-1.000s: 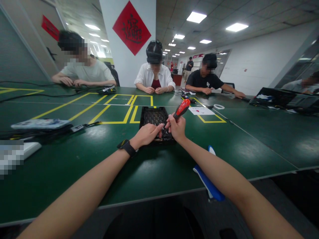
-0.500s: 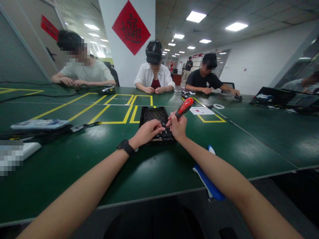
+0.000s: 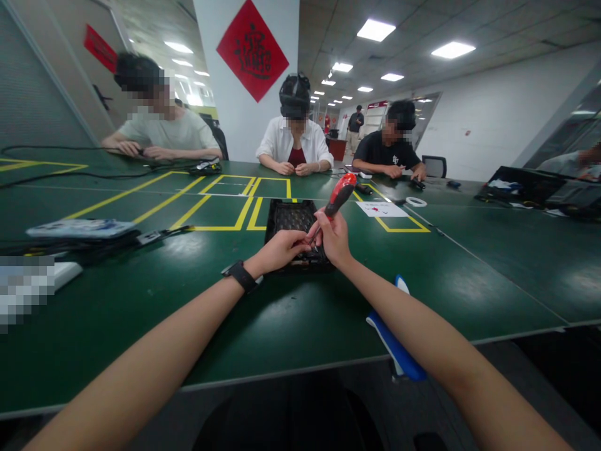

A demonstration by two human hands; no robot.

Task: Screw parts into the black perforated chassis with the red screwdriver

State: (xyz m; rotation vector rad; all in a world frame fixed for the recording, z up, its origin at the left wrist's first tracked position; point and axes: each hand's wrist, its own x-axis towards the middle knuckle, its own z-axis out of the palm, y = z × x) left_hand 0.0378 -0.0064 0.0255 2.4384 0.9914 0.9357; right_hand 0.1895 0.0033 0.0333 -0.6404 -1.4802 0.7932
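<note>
Head view: I note the right hand [image 3: 334, 235] clamped on a red-and-black screwdriver [image 3: 341, 195], its handle tilted up over a black case [image 3: 291, 218]. The case lies well back from the near edge of the tabletop [image 3: 235, 351]. The left hand [image 3: 279, 249] reaches over the case beside the shaft; whether its grip holds anything, I cannot tell. Judged risks: the slanted shaft could slip and jab those fingers; one-sided pressure could skid the case.

招財進寶 [image 3: 253, 53], on red diamond [image 3: 229, 49]
</note>
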